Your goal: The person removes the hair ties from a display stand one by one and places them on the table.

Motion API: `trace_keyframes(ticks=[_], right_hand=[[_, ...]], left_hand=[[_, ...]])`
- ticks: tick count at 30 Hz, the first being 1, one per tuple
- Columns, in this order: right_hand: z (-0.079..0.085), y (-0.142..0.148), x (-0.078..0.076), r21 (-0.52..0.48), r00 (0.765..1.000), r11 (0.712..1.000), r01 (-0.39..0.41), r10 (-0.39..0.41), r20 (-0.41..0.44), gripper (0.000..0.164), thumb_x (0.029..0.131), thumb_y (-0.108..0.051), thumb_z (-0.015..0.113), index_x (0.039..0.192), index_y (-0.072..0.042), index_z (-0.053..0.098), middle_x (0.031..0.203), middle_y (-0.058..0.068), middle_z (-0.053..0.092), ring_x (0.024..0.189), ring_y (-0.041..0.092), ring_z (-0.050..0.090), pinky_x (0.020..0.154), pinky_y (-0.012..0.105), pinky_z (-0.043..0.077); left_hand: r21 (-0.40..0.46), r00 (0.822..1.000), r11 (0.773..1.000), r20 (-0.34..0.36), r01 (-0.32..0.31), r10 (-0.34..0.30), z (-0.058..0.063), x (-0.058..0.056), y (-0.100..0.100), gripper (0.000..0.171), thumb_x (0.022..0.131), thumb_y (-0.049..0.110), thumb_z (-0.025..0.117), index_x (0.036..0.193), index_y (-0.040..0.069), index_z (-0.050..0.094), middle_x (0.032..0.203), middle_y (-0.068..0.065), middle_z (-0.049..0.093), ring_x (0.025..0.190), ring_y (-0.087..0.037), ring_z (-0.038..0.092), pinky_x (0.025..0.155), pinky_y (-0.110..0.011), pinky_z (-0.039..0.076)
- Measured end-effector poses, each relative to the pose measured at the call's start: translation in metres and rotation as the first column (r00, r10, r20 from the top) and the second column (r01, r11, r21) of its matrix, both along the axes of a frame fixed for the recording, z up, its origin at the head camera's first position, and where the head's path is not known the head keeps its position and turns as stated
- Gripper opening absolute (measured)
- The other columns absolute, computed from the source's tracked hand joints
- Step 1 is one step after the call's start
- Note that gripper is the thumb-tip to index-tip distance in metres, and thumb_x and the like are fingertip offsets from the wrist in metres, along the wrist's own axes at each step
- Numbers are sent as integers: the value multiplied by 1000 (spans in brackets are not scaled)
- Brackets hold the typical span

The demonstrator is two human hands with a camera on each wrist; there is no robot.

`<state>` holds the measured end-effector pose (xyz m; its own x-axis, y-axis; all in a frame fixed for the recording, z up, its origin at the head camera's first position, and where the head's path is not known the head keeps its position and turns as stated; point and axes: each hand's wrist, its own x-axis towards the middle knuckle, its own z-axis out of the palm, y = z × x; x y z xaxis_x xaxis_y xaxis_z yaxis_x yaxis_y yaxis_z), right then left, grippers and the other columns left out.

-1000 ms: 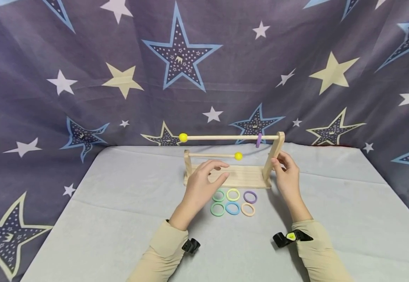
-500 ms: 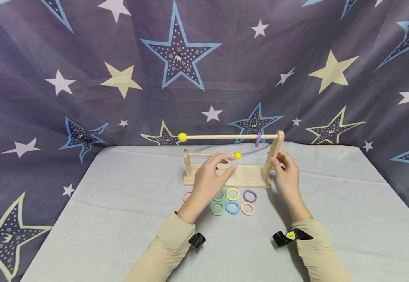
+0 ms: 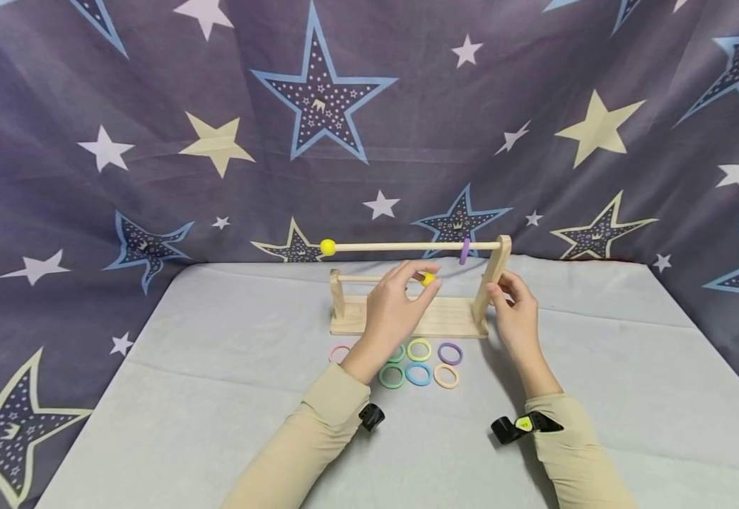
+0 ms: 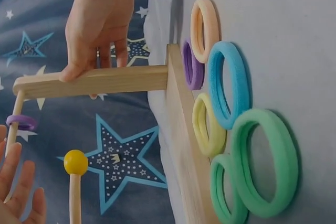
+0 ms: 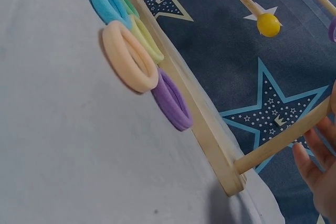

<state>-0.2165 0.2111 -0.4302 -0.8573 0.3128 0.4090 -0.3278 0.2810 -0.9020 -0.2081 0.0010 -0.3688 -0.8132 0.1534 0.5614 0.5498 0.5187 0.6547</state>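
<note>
A wooden stand (image 3: 452, 319) has two posts, each bearing a rod tipped with a yellow ball. My right hand (image 3: 517, 307) grips its tall right post (image 4: 121, 81), thumb on one side and fingers behind. A purple hair tie (image 3: 464, 252) hangs on the upper rod (image 3: 401, 247), near that post. My left hand (image 3: 401, 300) is raised in front of the lower rod, fingers spread and bent, holding nothing. Behind its fingertips in the head view, the lower rod's yellow ball (image 4: 76, 162) is partly hidden; the left wrist view shows it apart from the fingers.
Several hair ties lie before the stand: blue (image 3: 419, 374), peach (image 3: 446, 376), purple (image 3: 450, 353), yellow (image 3: 419, 350), two green ones (image 3: 392, 376) and a pink one (image 3: 339, 353), partly hidden by my left arm. A star-patterned curtain (image 3: 369, 141) hangs behind the grey-covered table (image 3: 184, 424).
My left hand has moved right and up, from the front of the stand's base to the lower rod's yellow ball. The pink hair tie has come into view. My right hand stays on the post.
</note>
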Motion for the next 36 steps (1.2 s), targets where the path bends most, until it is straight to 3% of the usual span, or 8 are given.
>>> trace_keyframes(ticks=[9, 16, 23, 29, 32, 36], right_hand=[[1, -1, -1, -16, 1000, 1000, -13, 14, 10, 34, 96, -9, 62, 127, 6, 60, 106, -4, 62, 96, 3, 59, 77, 14, 49], [-2, 0, -1, -11, 1000, 1000, -16, 16, -9, 35, 96, -14, 63, 126, 6, 60, 110, 8, 65, 96, 3, 59, 77, 15, 49], [-5, 1, -1, -7, 999, 1000, -7, 7, -43, 44, 95, -28, 65, 124, 5, 61, 111, 15, 67, 96, 1, 59, 77, 14, 49], [-1, 2, -1, 11, 1000, 1000, -5, 5, 1, 36, 97, -14, 62, 127, 6, 60, 115, 20, 64, 96, 2, 58, 77, 14, 49], [0, 1, -1, 9, 1000, 1000, -2, 1, 13, 34, 96, -8, 63, 127, 5, 60, 112, 14, 65, 95, 2, 58, 76, 13, 48], [0, 1, -1, -9, 1000, 1000, 1, -1, 15, 33, 95, -5, 64, 126, 5, 62, 104, -5, 63, 94, 1, 59, 75, 14, 48]], left_hand=[[6, 999, 1000, 25, -20, 20, 0, -8, 9, 22, 93, 31, 71, 113, 22, 70, 108, 10, 69, 95, -8, 64, 66, -27, 48], [29, 998, 998, 21, -51, 51, 0, -13, 18, 18, 92, 31, 72, 109, 24, 72, 107, 12, 70, 93, -5, 64, 65, -26, 47], [72, 992, 991, 69, -115, 110, 3, -12, 30, 17, 90, 35, 74, 105, 28, 74, 101, 16, 71, 91, -3, 62, 69, -28, 46], [87, 988, 986, 86, -139, 131, 6, -8, 43, 18, 90, 39, 73, 105, 29, 74, 98, 15, 71, 91, -2, 61, 70, -28, 46], [97, 985, 984, 101, -152, 142, 7, -7, 47, 17, 90, 38, 73, 105, 30, 74, 98, 13, 71, 91, -2, 61, 70, -28, 45], [111, 981, 979, 111, -170, 158, 6, -7, 51, 15, 90, 36, 74, 102, 29, 74, 96, 14, 70, 90, -2, 61, 71, -29, 45]])
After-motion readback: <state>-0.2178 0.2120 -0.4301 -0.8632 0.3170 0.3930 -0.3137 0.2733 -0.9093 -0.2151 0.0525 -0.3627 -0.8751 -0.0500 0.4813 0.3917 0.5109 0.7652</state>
